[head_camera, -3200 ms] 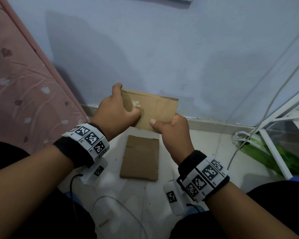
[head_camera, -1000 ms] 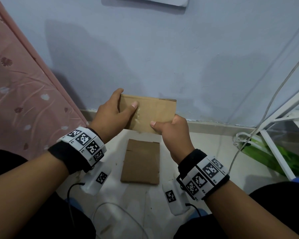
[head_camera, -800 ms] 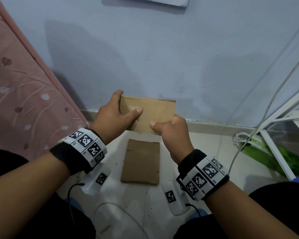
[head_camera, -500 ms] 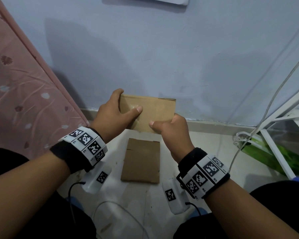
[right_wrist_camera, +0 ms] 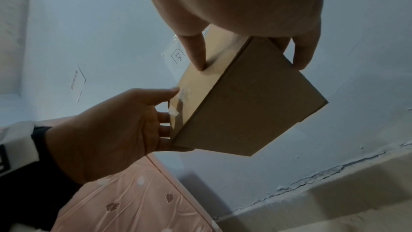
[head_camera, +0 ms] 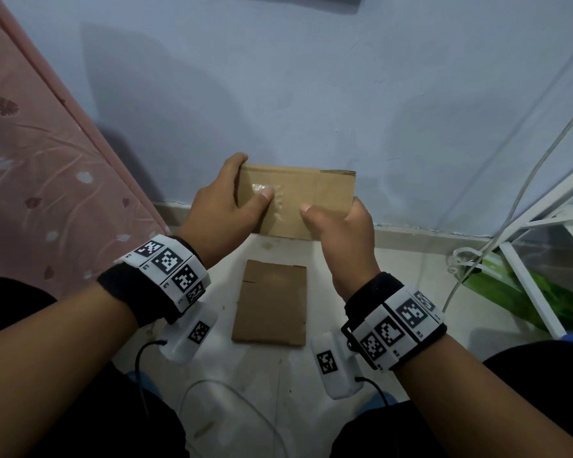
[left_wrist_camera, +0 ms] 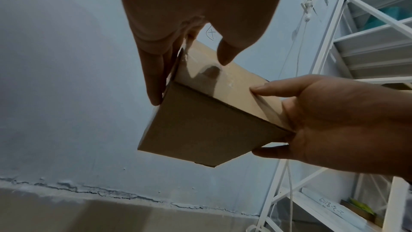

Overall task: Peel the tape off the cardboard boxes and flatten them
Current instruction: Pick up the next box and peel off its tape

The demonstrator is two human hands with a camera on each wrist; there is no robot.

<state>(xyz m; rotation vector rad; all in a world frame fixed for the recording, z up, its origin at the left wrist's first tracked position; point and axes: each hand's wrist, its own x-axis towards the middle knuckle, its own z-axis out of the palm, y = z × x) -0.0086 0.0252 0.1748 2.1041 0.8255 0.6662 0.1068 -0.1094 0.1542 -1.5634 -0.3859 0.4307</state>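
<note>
done: one flat box (head_camera: 270,304) on the floor below both hands | now: second box (head_camera: 298,201) held up, still boxed | left hand (head_camera: 217,214) curled round its left end, thumb on clear tape (head_camera: 262,190) | right hand (head_camera: 339,233) grips right end | left: peel, flatten

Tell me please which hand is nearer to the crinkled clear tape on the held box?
Left. The left hand has its thumb resting on the tape on the cardboard box. The right hand grips the box's other end, its thumb apart from the tape.
</note>
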